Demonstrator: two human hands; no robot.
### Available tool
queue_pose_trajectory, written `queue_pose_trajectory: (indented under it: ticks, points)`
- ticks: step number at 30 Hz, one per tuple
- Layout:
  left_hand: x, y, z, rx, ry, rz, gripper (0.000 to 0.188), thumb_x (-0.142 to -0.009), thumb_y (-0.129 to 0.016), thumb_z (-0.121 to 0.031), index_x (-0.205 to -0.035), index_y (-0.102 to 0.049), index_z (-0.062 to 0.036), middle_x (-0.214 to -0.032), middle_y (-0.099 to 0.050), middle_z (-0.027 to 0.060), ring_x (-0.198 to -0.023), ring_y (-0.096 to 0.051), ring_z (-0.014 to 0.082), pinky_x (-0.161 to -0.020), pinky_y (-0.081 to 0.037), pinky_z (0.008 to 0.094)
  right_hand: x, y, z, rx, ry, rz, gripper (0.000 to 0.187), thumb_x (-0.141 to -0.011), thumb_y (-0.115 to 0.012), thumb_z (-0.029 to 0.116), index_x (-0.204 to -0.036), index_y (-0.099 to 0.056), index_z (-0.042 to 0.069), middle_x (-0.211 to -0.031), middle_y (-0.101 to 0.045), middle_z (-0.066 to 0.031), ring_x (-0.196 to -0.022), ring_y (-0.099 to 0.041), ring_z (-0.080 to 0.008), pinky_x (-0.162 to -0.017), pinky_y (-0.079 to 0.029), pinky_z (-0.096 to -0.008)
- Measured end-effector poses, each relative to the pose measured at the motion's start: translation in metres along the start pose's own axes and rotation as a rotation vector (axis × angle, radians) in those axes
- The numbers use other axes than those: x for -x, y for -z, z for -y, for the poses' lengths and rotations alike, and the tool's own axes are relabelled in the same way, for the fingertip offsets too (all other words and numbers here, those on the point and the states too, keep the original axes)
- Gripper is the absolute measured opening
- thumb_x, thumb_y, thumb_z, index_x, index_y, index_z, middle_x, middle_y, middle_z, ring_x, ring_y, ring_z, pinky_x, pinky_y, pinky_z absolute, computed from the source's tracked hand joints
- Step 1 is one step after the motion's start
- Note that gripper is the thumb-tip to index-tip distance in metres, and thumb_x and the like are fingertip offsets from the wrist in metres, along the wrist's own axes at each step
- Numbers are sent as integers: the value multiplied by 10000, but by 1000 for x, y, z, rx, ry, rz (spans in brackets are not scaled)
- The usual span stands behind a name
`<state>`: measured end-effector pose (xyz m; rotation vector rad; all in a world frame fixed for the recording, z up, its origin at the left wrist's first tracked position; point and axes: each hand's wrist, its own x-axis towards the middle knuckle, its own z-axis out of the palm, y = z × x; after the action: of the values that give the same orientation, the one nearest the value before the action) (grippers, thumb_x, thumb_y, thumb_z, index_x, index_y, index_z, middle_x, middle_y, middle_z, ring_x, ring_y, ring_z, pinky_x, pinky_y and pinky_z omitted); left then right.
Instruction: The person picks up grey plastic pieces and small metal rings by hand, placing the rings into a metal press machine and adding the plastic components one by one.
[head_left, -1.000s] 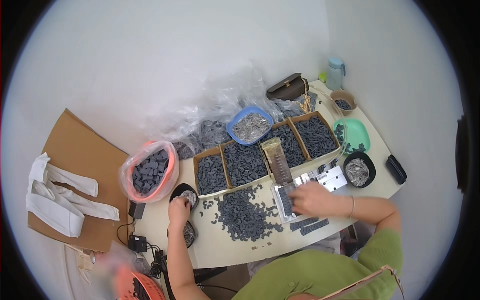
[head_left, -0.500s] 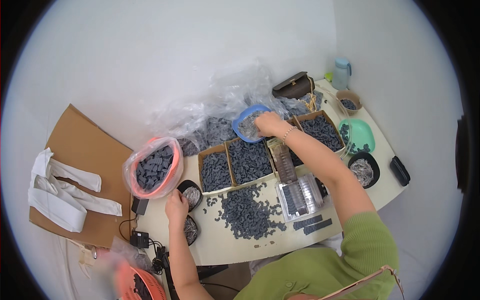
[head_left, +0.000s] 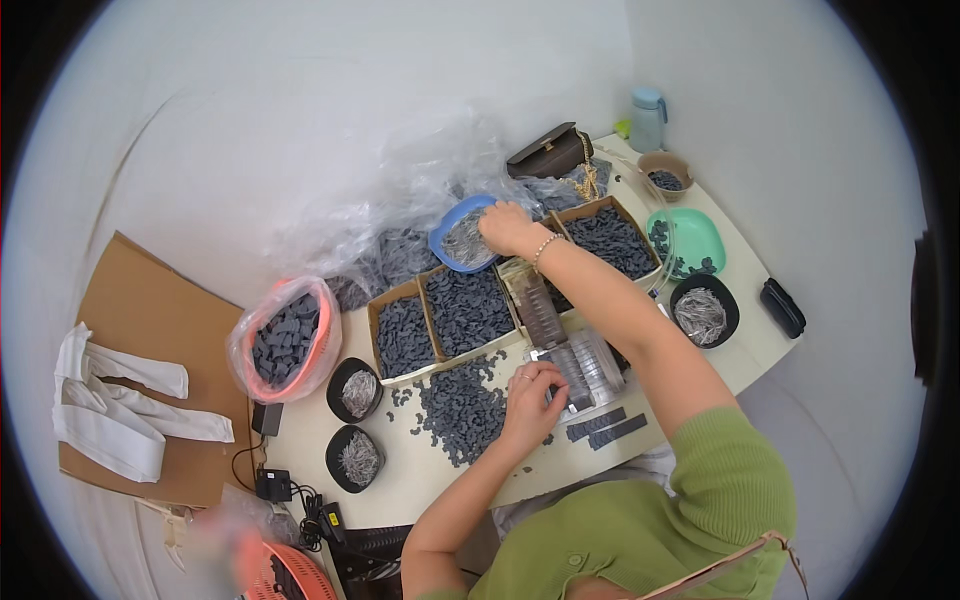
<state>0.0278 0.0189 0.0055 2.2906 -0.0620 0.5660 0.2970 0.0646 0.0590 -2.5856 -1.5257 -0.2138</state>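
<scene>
My right hand [head_left: 508, 228] reaches across the table to a blue tray [head_left: 440, 236] of thin silvery metal pins [head_left: 464, 243]. Its fingers are bent together at the pins; anything pinched in them is too small to see. My left hand [head_left: 531, 402] has its fingers curled together at the left edge of a clear plastic holder [head_left: 598, 372]. What the left fingers hold, if anything, is hidden. Rows of dark grey pieces sit in the holder. Left of that hand spreads a heap of small dark grey plastic pieces [head_left: 455, 408].
Divided cardboard boxes [head_left: 400, 338] of grey pieces stand behind the heap. Black bowls of pins [head_left: 356, 458] sit left and right. A pink basket [head_left: 325, 325], green tray [head_left: 697, 240], brown handbag [head_left: 550, 155] and black case [head_left: 782, 308] surround the work. Two dark strips [head_left: 610, 428] lie in front.
My left hand has moved right, from the black pin bowls to the clear holder. My right hand stays at the blue tray. The whole view has shifted slightly.
</scene>
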Motion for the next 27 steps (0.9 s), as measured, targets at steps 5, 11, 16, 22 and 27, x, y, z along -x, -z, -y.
queue_pose_trajectory:
  ticks: [5,11,16,22,27]
  points:
    - [-4,-5,-8,-253,-32,8,149,-694,-700,-70,-810,-607,-69,-1084,-542,134,-1078,-473,322,-922,-307,455,4,0,-3,-30,-75,-72,219,-787,-585,164,-930,-701,44,-1052,-636,-164,-1051,-572,-312,-883,-457,-426]
    - [-4,-4,-12,-289,-44,4,144,-682,-701,-75,-792,-608,-85,-1098,-529,143,-1090,-463,330,-931,-292,480,11,4,-10,-219,-113,-241,225,-774,-614,217,-873,-684,27,-1011,-620,-167,-999,-578,-327,-871,-463,-439]
    - [-3,-5,-10,-260,-24,21,146,-676,-706,-78,-793,-620,-91,-1097,-532,139,-1098,-463,329,-938,-287,480,28,15,-17,-599,-64,-398,201,-782,-613,209,-813,-646,13,-957,-602,-183,-918,-586,-323,-811,-467,-431]
    - [-6,-2,-9,-243,6,19,140,-666,-718,-83,-782,-641,-103,-1092,-548,124,-1097,-473,320,-941,-301,463,80,58,-4,-904,46,-308,162,-809,-597,181,-823,-630,23,-816,-630,-154,-757,-621,-280,-676,-479,-370]
    - [-4,37,4,-204,97,-126,125,-671,-716,-79,-770,-646,-109,-1093,-569,106,-1082,-492,321,-941,-321,441,152,51,1,-822,222,-20,140,-826,-578,164,-830,-606,27,-812,-637,-137,-742,-628,-287,-675,-492,-377]
